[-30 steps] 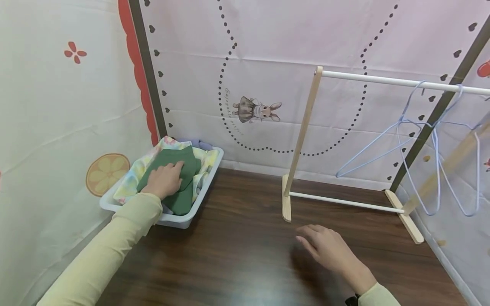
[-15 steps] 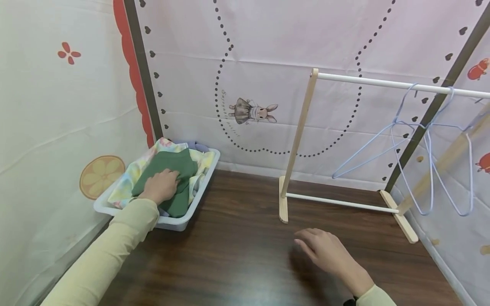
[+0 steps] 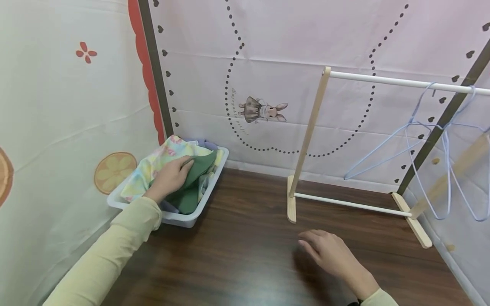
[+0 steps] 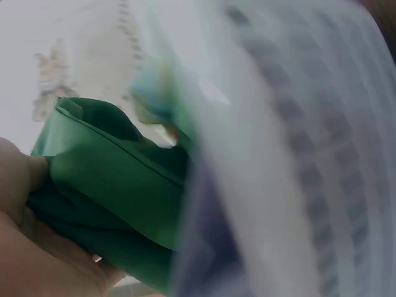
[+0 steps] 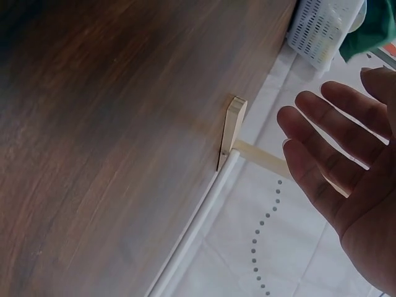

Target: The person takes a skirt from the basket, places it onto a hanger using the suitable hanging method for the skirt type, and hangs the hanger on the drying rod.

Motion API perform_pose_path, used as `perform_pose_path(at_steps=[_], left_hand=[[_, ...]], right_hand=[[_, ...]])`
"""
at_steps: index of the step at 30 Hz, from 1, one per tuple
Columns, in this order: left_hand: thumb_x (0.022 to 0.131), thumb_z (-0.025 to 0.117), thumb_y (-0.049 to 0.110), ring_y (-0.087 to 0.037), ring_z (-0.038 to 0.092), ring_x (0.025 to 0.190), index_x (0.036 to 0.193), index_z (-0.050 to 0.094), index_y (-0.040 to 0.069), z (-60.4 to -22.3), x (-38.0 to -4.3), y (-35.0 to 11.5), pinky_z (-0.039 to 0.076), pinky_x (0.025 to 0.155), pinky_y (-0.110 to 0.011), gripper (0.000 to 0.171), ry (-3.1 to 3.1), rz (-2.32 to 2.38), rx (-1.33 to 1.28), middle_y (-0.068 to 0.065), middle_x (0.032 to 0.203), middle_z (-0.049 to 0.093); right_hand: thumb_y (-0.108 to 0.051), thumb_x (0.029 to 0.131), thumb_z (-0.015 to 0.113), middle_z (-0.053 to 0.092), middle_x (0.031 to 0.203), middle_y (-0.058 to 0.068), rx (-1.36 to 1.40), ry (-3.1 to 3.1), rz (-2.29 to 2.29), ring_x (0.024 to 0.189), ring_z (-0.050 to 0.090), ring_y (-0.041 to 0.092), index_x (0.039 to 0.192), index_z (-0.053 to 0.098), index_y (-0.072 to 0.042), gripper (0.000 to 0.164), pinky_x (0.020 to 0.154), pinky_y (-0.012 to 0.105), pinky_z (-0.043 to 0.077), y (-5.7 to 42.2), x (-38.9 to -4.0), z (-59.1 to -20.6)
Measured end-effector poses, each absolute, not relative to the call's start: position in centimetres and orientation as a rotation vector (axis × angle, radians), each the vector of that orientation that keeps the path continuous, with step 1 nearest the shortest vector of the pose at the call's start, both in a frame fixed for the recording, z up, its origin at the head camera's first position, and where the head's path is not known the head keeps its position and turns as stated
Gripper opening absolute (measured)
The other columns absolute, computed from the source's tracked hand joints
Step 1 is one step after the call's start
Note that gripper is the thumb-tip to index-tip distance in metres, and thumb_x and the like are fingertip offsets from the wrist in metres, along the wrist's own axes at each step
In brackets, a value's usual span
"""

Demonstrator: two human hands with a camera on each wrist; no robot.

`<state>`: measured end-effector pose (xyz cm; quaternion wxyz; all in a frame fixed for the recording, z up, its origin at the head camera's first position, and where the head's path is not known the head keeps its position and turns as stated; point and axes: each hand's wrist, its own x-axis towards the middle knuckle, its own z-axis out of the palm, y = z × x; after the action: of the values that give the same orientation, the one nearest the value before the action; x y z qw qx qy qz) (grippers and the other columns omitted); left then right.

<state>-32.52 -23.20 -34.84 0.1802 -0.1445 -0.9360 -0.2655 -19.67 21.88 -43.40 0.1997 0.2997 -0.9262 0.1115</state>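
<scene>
My left hand [image 3: 170, 176] grips a green cloth garment [image 3: 197, 168] and lifts one side of it off the pile in a white plastic basket [image 3: 181, 219]. Close up in the left wrist view, the thumb lies on one face of the green fabric [image 4: 117, 167] and the fingers are behind it. Under and beside it is a pastel floral cloth [image 3: 162, 159], with purple cloth [image 3: 208, 144] at the far end. My right hand [image 3: 329, 253] hovers over the dark wood table, holding nothing; its fingers are apart and loosely bent in the right wrist view.
On the right stands a rack with wooden posts [image 3: 311, 127] and a white top rail [image 3: 367, 78]. Several light blue hangers [image 3: 383, 148] hang from it. Printed fabric walls [image 3: 268, 51] close in the table [image 3: 237, 246] at the back and sides.
My left hand, earlier laid on top of the green garment, now grips it and has raised its left part, baring more floral cloth. The right hand has hardly moved; the head view shifted slightly.
</scene>
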Motion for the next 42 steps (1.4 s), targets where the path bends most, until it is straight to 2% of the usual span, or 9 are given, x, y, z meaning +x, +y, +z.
perform_pose_path(at_steps=[4,7,14,17,21,24,31,37,42], left_hand=[[0.106,0.038,0.029,-0.026,0.046,0.076,0.095,0.055,0.009,-33.9,-32.2,-21.8,0.036,0.068,-0.04,0.029,-2.548,-0.906,-0.474,-0.009,0.077,0.045],[0.106,0.037,0.034,-0.024,0.042,0.071,0.09,0.051,0.011,-33.3,-31.8,-21.0,0.033,0.065,-0.037,0.032,-2.504,-0.969,-0.486,-0.006,0.074,0.038],[0.105,0.036,0.042,-0.024,0.044,0.074,0.096,0.053,0.01,-31.3,-30.3,-18.2,0.037,0.068,-0.039,0.038,-2.441,-1.255,-0.608,-0.011,0.08,0.044],[0.105,0.036,0.041,-0.022,0.053,0.091,0.115,0.059,0.01,-30.7,-29.4,-16.7,0.042,0.081,-0.04,0.04,-2.444,-1.314,-0.682,-0.01,0.101,0.058],[0.106,0.037,0.037,-0.019,0.053,0.101,0.124,0.059,0.012,-30.0,-28.4,-14.9,0.042,0.089,-0.039,0.037,-2.424,-1.346,-0.804,-0.005,0.116,0.059],[0.106,0.038,0.036,-0.019,0.052,0.089,0.112,0.06,0.014,-29.5,-27.7,-13.8,0.043,0.081,-0.037,0.032,-2.395,-1.366,-0.878,-0.004,0.102,0.058],[0.105,0.037,0.038,-0.018,0.053,0.074,0.104,0.058,0.019,-28.8,-26.1,-12.1,0.046,0.069,-0.033,0.028,-2.394,-1.487,-0.984,-0.004,0.084,0.054],[0.106,0.038,0.032,-0.019,0.055,0.075,0.107,0.06,0.017,-28.7,-25.2,-11.0,0.048,0.07,-0.033,0.027,-2.365,-1.57,-1.105,-0.005,0.086,0.057],[0.106,0.038,0.032,-0.018,0.058,0.079,0.109,0.061,0.016,-28.5,-24.8,-10.1,0.05,0.073,-0.034,0.028,-2.337,-1.617,-1.155,-0.004,0.09,0.06]], right_hand=[[-0.027,0.093,0.067,0.07,0.103,-0.005,0.834,-2.576,0.3,0.093,0.067,0.015,0.105,0.072,-0.018,0.016,0.073,0.038,0.055,21.9,-19.6,-43.3],[-0.026,0.093,0.068,0.07,0.103,-0.005,0.837,-2.578,0.301,0.092,0.067,0.015,0.105,0.072,-0.018,0.016,0.073,0.038,0.055,21.9,-19.7,-43.2],[-0.028,0.093,0.067,0.07,0.103,-0.004,0.837,-2.585,0.307,0.092,0.067,0.014,0.107,0.072,-0.019,0.017,0.072,0.037,0.055,21.7,-19.9,-43.0],[-0.028,0.094,0.066,0.07,0.104,-0.003,0.831,-2.593,0.322,0.092,0.067,0.015,0.109,0.071,-0.019,0.019,0.072,0.038,0.055,21.4,-19.9,-42.6],[-0.028,0.094,0.066,0.07,0.106,-0.002,0.833,-2.594,0.341,0.093,0.067,0.016,0.112,0.071,-0.019,0.021,0.072,0.039,0.055,21.0,-19.6,-42.0],[-0.029,0.094,0.066,0.069,0.108,-0.002,0.846,-2.584,0.351,0.095,0.067,0.016,0.114,0.07,-0.018,0.023,0.073,0.039,0.055,20.8,-19.3,-41.5],[-0.027,0.094,0.066,0.068,0.111,-0.005,0.914,-2.475,0.374,0.097,0.066,0.013,0.117,0.067,-0.02,0.025,0.075,0.037,0.055,20.4,-18.7,-39.9],[-0.019,0.089,0.07,0.065,0.115,-0.004,0.967,-2.296,0.445,0.1,0.064,0.014,0.123,0.064,-0.015,0.035,0.077,0.036,0.054,20.0,-18.0,-38.0],[-0.02,0.093,0.065,0.062,0.122,-0.003,1.0,-2.168,0.516,0.108,0.06,0.014,0.131,0.06,-0.015,0.038,0.083,0.034,0.051,19.6,-17.8,-36.2]])
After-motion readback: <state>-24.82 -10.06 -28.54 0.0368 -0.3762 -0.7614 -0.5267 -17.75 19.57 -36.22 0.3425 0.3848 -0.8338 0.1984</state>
